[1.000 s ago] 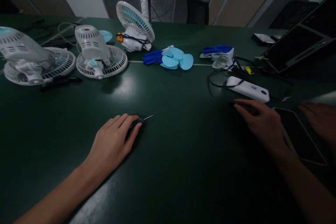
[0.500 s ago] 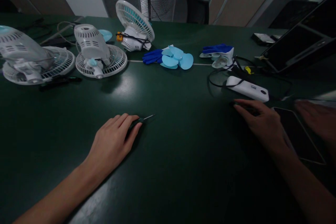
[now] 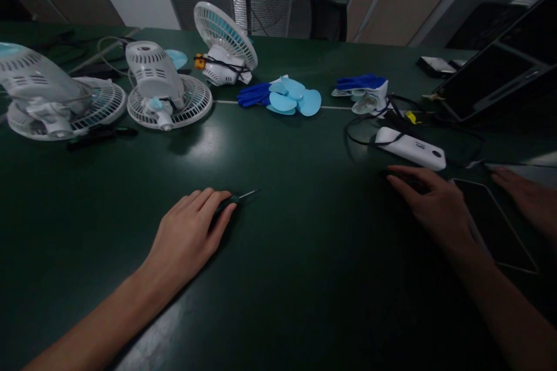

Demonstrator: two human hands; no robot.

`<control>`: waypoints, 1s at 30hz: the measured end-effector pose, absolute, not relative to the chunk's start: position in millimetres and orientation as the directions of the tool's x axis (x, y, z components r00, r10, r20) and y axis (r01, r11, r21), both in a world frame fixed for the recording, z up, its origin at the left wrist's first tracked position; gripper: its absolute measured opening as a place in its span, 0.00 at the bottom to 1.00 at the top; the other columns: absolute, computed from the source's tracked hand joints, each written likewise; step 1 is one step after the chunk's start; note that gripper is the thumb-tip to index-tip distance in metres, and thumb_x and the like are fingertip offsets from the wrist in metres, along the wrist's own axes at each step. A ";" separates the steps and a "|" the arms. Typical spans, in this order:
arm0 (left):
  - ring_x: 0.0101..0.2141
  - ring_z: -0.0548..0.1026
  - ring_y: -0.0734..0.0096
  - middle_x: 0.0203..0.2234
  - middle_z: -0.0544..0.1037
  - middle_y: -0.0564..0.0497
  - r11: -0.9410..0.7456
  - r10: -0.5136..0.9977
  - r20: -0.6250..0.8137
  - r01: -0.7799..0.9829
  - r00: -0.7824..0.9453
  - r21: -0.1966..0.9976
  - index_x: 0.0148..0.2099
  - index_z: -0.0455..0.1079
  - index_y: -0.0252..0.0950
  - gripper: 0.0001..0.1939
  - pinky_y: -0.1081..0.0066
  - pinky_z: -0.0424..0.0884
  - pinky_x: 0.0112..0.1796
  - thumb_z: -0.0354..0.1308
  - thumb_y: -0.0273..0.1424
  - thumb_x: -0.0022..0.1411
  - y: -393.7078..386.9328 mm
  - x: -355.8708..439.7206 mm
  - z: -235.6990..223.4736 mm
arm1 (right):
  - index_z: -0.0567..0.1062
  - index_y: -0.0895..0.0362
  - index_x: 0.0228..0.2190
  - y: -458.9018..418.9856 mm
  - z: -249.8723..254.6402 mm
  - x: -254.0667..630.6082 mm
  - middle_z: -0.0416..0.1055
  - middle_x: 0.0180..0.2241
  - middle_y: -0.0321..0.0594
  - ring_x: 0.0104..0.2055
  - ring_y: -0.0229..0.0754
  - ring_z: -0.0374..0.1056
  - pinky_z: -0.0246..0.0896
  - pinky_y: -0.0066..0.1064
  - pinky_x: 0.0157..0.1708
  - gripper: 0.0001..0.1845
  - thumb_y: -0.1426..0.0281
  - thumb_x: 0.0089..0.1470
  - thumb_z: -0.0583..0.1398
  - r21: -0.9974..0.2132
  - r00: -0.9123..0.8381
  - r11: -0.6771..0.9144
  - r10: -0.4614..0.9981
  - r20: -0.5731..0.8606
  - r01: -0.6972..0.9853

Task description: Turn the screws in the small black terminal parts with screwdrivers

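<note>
My left hand [image 3: 191, 223] rests on the dark green table, closed around the handle of a small screwdriver [image 3: 232, 200]. The screwdriver's thin metal shaft points right and slightly away from me. On the right, the thumb and fingers of my right hand [image 3: 435, 200] are pinched round a small dark object [image 3: 384, 174]. Its kind is lost against the dark tabletop. Just beyond this hand lies a white power bank-like box [image 3: 411, 148] with a black cable. A dark-screened tablet or phone [image 3: 496, 223] lies beside my right wrist.
Another person's hand [image 3: 528, 200] is at the right edge. White fans [image 3: 150, 78] stand at the far left. Along the back lie a light blue fan blade [image 3: 293, 95], blue gloves [image 3: 253, 94] and more gloves [image 3: 363, 84]. A black computer case [image 3: 500, 64] stands at the right.
My two hands hold nearly the same positions. The other person's hand at the right edge has shifted slightly and looks less blurred.
</note>
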State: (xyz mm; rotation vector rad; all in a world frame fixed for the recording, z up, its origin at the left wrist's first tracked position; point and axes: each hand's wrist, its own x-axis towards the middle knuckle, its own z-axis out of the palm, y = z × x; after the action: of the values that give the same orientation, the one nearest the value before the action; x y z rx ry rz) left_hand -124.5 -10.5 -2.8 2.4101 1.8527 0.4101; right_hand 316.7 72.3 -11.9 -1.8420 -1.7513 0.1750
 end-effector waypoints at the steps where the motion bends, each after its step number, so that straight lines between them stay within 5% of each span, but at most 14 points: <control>1: 0.42 0.76 0.56 0.44 0.78 0.45 -0.273 0.957 0.165 0.936 0.240 0.221 0.55 0.69 0.37 0.19 0.55 0.72 0.45 0.46 0.43 0.74 -10.3 -124.7 -3.2 | 0.80 0.52 0.48 71.8 -11.5 316.7 0.78 0.46 0.42 0.41 0.45 0.74 0.67 0.37 0.42 0.20 0.57 0.57 0.63 -0.488 0.122 0.038 0.949 0.291 0.872; 8: 0.42 0.75 0.60 0.44 0.76 0.46 -0.332 0.941 0.168 0.895 0.293 0.297 0.56 0.69 0.38 0.17 0.57 0.73 0.43 0.48 0.41 0.74 -11.7 -126.4 -4.0 | 0.78 0.52 0.51 65.8 -7.1 302.7 0.77 0.47 0.43 0.41 0.45 0.72 0.67 0.38 0.42 0.20 0.58 0.59 0.63 -0.467 -0.017 0.178 0.944 0.329 0.866; 13: 0.42 0.73 0.63 0.45 0.75 0.48 -0.508 0.861 0.202 0.792 0.466 0.339 0.58 0.67 0.41 0.15 0.61 0.71 0.41 0.52 0.36 0.73 -14.9 -123.7 -2.3 | 0.73 0.48 0.55 32.6 9.1 253.2 0.75 0.48 0.40 0.45 0.46 0.73 0.71 0.37 0.39 0.21 0.60 0.60 0.63 -0.577 -0.258 0.330 0.944 0.207 0.747; 19: 0.37 0.72 0.63 0.39 0.76 0.47 -0.655 0.753 0.289 0.629 0.591 0.419 0.55 0.69 0.38 0.13 0.61 0.68 0.37 0.54 0.28 0.70 -28.7 -111.7 6.4 | 0.69 0.45 0.53 -12.6 10.8 192.7 0.74 0.47 0.35 0.48 0.39 0.71 0.70 0.34 0.46 0.19 0.71 0.63 0.61 -0.730 -0.564 0.458 0.817 0.121 0.507; 30: 0.36 0.74 0.62 0.37 0.78 0.48 -0.717 0.697 0.332 0.609 0.636 0.338 0.53 0.71 0.37 0.13 0.59 0.69 0.39 0.54 0.28 0.69 -36.2 -103.8 5.7 | 0.68 0.47 0.52 -16.7 0.9 183.2 0.75 0.46 0.34 0.48 0.40 0.69 0.64 0.37 0.47 0.19 0.75 0.62 0.61 -0.747 -0.648 0.486 0.755 0.100 0.452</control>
State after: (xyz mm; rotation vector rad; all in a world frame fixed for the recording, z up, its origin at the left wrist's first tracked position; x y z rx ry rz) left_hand -103.8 -36.2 5.7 2.6615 1.0743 0.6633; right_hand 183.2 -16.7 0.9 -1.0034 -2.3184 0.9855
